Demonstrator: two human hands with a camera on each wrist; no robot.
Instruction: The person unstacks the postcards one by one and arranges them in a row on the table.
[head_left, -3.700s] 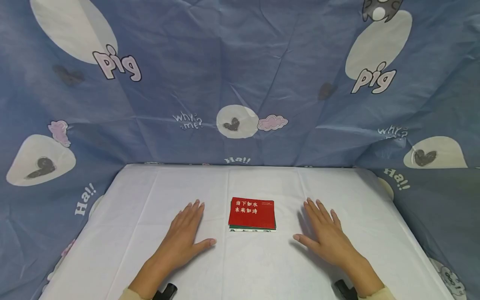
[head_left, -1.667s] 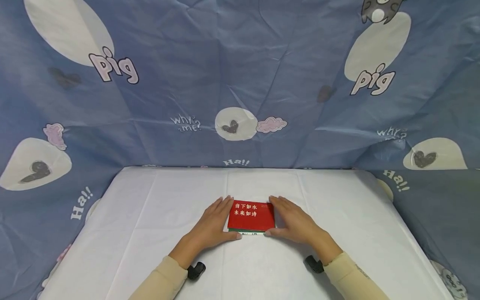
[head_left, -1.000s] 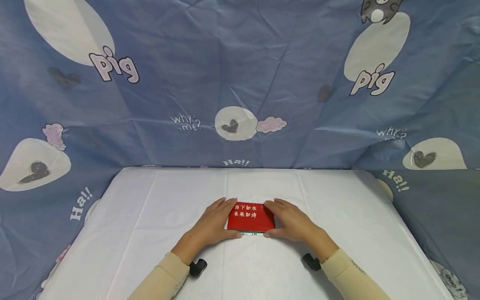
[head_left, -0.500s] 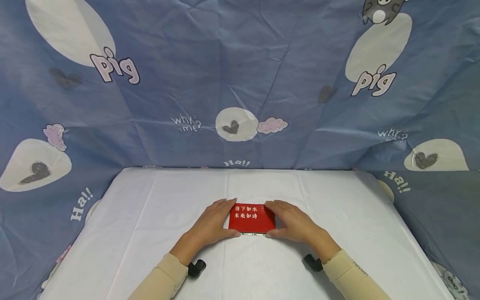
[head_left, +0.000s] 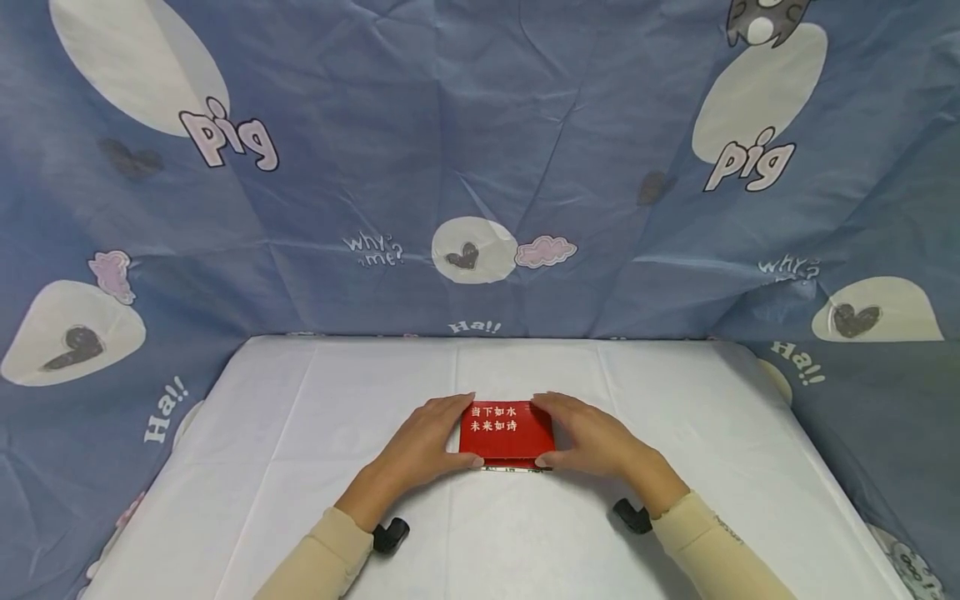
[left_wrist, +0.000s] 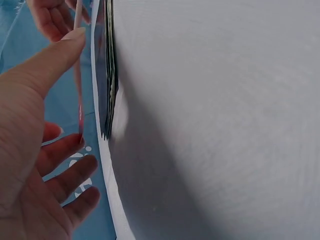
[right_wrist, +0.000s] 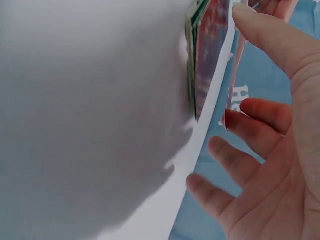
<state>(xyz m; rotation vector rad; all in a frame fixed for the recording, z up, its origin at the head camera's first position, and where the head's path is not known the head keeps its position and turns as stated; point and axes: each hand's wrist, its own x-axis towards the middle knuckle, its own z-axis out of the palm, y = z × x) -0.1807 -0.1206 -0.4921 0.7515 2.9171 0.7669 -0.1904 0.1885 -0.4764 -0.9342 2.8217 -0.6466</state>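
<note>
A red postcard-like card (head_left: pixel 498 433) with white Chinese characters is held level, a little above the stack of cards (right_wrist: pixel 205 60). My left hand (head_left: pixel 423 442) pinches its left end, thumb on the near edge and index finger on the far edge. At the right end my right hand (head_left: pixel 600 442) does likewise. Both wrist views show the remaining fingers spread off the card. The stack has several thin layers and a reddish upper face; in the head view only its near edge shows.
A white cloth (head_left: pixel 510 550) covers the table. Behind and at the sides hangs a blue printed curtain (head_left: pixel 480 150). Black wrist cameras (head_left: pixel 392 536) sit under both wrists. Shadows of the hands fall on the cloth.
From lying apart on both sides of the stack, both hands came inward and gripped the top red card by its ends. Just now the card rose slightly off the stack.
</note>
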